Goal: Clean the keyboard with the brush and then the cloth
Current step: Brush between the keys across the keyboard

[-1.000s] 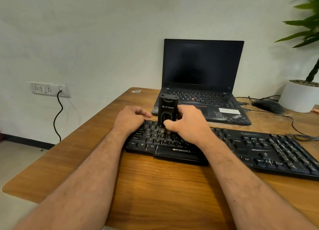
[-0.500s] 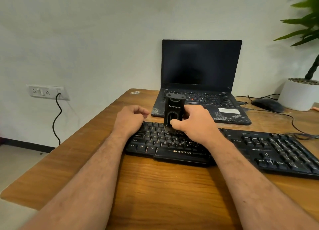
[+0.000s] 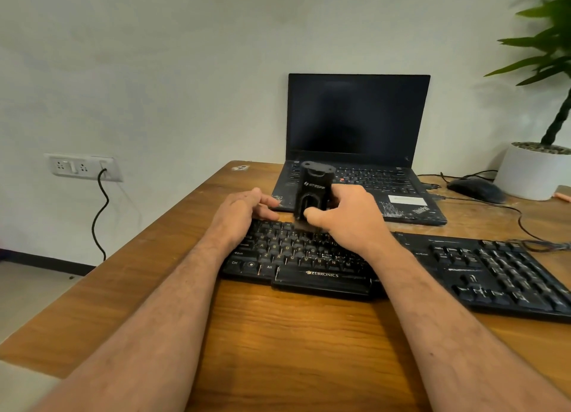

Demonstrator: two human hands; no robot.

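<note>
A black Zebronics keyboard lies across the wooden desk. My right hand grips a black upright brush, its bristles down on the top key rows near the keyboard's far left. My left hand rests on the keyboard's far left corner, fingers loosely bent and holding nothing. No cloth is in view.
An open black laptop stands just behind the keyboard. A black mouse with its cable and a white plant pot sit at the back right. A wall socket with a black cord is on the left wall.
My right hand has carried the brush away from me, from the middle key rows to the top rows. My left hand has stayed on the corner, its fingers a little straighter.
</note>
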